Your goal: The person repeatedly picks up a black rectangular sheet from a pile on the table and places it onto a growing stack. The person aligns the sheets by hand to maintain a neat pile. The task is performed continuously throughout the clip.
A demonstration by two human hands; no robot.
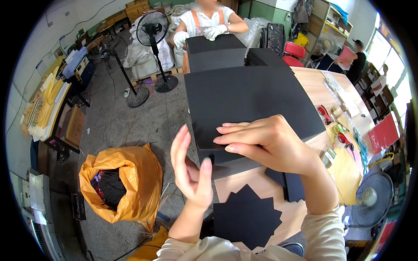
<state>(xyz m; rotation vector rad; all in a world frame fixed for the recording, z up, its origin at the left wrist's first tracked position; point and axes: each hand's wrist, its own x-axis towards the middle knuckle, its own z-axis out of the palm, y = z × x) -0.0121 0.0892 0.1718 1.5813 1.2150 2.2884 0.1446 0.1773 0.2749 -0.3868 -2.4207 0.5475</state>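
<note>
A tall stack of large black sheets point(252, 93) stands on the wooden table in front of me. My right hand point(274, 145) is over its near edge, fingers stretched out and close together, the fingertips at or just above the top surface. Beside the stack's near left corner is my left hand point(191, 174), with fingers raised, thumb apart and nothing in it. Whether its thumb touches the stack's side I cannot tell. Nearer to me, black sheets lie fanned in a jagged-edged pile point(246, 215), with another small black stack point(294, 187) to the right.
Across the table, a person in white gloves rests both hands on another black stack point(217, 43). Red-handled scissors point(324, 114) and tape lie on the right of the table point(305, 76). An orange sack point(146, 178) and a standing fan point(152, 32) are on the left; another fan point(370, 198) is at right.
</note>
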